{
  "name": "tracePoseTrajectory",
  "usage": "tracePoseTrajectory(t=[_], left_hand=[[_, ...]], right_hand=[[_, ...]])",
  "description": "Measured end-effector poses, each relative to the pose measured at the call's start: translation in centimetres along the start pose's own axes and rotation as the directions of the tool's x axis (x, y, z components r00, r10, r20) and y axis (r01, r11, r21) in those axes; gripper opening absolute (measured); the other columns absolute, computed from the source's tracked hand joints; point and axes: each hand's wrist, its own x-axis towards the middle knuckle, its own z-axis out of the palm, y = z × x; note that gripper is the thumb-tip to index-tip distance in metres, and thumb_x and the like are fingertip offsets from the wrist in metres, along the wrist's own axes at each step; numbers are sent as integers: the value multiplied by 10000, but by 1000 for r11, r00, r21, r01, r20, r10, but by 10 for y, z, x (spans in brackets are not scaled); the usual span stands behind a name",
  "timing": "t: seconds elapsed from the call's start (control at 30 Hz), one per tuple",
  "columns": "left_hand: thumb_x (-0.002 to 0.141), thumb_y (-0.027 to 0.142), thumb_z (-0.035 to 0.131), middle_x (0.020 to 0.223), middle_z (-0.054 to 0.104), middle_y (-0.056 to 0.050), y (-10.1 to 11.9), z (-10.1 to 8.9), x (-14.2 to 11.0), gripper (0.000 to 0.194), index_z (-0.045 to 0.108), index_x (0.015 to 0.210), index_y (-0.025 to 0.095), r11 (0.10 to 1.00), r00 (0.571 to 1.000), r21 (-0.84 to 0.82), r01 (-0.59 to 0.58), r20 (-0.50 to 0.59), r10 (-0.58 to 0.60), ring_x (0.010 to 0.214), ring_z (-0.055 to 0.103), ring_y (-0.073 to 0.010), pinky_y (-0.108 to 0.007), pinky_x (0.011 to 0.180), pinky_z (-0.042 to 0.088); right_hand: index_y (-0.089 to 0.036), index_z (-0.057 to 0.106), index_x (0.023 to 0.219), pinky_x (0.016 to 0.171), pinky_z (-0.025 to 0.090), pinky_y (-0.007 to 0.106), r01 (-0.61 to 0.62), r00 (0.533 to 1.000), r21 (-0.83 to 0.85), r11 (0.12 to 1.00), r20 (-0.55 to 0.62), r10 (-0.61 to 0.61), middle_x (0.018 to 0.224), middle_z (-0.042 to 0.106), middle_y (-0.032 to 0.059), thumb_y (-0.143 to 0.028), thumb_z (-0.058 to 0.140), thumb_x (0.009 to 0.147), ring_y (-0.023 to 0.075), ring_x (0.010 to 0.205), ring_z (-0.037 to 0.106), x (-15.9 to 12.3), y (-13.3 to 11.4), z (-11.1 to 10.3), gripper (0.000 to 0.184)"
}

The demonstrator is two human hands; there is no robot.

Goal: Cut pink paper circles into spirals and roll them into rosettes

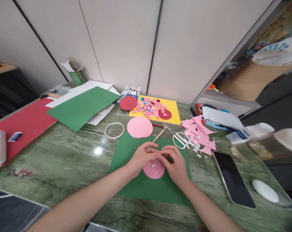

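Note:
My left hand and my right hand meet fingertip to fingertip above a pink paper circle. Both are closed in a pinch; whatever lies between the fingertips is too small or hidden to make out. The circle has a small whitish patch near its middle, and the fingers cover its upper edge. Under it lies a green paper sheet. Just beyond my fingers are a thin wooden stick, white-handled scissors and overlapping pink paper circles.
A yellow sheet bears many small pink pieces. Pink paper scraps lie right of the scissors, near a phone and a clear bottle. A roll of tape, green card and red card lie left.

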Motion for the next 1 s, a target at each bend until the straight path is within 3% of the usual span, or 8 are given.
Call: tracePoseTrajectory(t=[0.43,0.73,1.0], left_hand=[[608,202,724,681,614,16,1,-1,1,363,547,920,144,1000,1000,-13,-7,12,7,548,499,-49,-201,609,377],[604,251,733,781,642,-22,-2,-1,0,381,549,925,160,1000,999,26,-13,36,12,675,589,-114,-240,663,417],[609,247,728,780,634,-25,-1,0,-1,349,563,900,148,996,998,87,-31,55,26,691,584,-115,-237,660,429]], right_hand=[[-255,617,1036,820,485,323,62,996,3,998,63,-62,989,579,62,-179,437,878,172,928,573,-1,2,2,251],[-233,630,854,698,490,302,37,999,-14,999,-29,-38,882,574,45,-222,525,831,168,814,578,-2,2,1,108],[-206,532,719,636,457,271,-11,1000,22,1000,-16,11,827,528,28,-189,568,787,158,757,548,0,0,0,78]])
